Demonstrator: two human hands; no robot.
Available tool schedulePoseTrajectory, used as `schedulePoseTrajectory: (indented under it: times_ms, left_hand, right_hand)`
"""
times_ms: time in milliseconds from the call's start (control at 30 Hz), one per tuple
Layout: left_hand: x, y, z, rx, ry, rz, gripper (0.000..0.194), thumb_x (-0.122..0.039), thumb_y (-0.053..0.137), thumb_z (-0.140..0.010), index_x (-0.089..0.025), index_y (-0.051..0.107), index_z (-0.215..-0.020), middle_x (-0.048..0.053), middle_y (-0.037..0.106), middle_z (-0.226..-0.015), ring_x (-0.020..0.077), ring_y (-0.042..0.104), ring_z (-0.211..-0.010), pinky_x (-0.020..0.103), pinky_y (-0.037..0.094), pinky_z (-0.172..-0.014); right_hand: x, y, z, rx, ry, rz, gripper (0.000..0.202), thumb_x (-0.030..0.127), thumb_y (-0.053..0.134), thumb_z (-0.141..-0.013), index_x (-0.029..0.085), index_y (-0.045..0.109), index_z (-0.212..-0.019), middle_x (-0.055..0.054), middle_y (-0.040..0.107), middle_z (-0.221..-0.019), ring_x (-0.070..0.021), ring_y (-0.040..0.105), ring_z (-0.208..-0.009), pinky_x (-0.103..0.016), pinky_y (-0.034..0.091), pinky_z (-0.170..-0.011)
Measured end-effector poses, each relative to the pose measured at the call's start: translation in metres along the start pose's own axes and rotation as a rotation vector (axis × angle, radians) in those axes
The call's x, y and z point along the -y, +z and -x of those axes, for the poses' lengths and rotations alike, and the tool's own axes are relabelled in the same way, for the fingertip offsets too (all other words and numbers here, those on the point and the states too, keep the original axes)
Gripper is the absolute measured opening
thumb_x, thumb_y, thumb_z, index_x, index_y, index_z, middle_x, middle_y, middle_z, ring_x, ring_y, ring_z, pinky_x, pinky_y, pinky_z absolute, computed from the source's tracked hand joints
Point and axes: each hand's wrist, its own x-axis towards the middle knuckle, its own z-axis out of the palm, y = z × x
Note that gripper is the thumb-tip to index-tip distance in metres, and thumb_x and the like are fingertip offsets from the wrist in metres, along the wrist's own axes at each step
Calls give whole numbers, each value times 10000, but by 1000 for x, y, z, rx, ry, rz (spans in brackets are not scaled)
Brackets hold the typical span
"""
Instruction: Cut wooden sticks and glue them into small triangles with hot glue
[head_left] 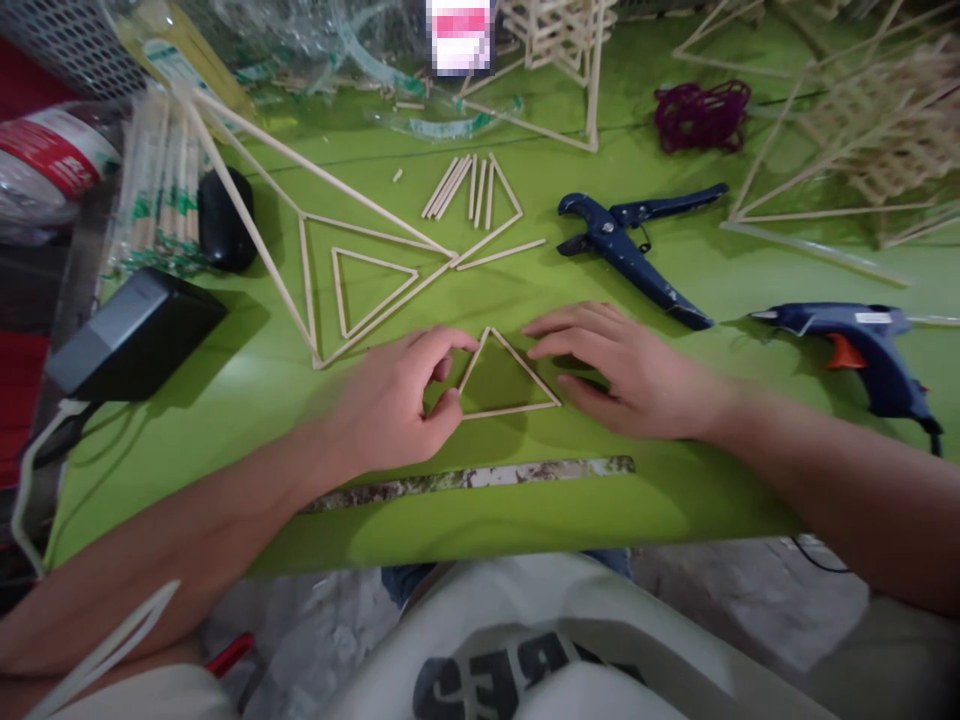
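Note:
A small triangle of thin wooden sticks point(511, 411) lies flat on the green table between my hands. My left hand point(401, 400) is at its left side, thumb and index finger apart, the thumb by the lower left corner and the index fingertip by the left stick. That corner is partly hidden by the thumb. On the other side, my right hand point(626, 370) hovers with fingers spread, its fingertips close to the right stick and gripping nothing. Beyond the hands are a separate stick triangle point(375, 318) and a larger stick frame point(251, 225) standing around it.
Loose short sticks point(448, 187) lie ahead. To the right are a blue pipe cutter point(622, 250) and a blue glue gun point(862, 335). A ruler-like strip point(480, 477) lies near the front edge. A black adapter point(139, 335) and bagged sticks point(161, 180) stand left; purple cord point(701, 115) lies behind.

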Motion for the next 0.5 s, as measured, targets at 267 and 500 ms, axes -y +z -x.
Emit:
schedulePoseTrajectory:
  times_ms: [267,500]
  left_hand:
    - [9,8,-1,-35,270,-74,110,-223,686,-958,-198,729,-1056,38,637,-864,123,535,-634,283,419,-561]
    - [4,15,4,47,325,-195,173,-318,694,-1021,-180,783,-1077,85,605,-1020,179,587,-835,317,503,-685]
  right_hand:
    - [14,-49,20,-301,88,378,159,315,660,-1053,265,751,-1173,-120,802,-1037,-326,757,-950,-545,594,-874]
    - [58,-78,92,-554,240,301,264,517,626,-1093,338,812,-1148,-106,820,-1072,-314,796,-976,-477,642,-805]
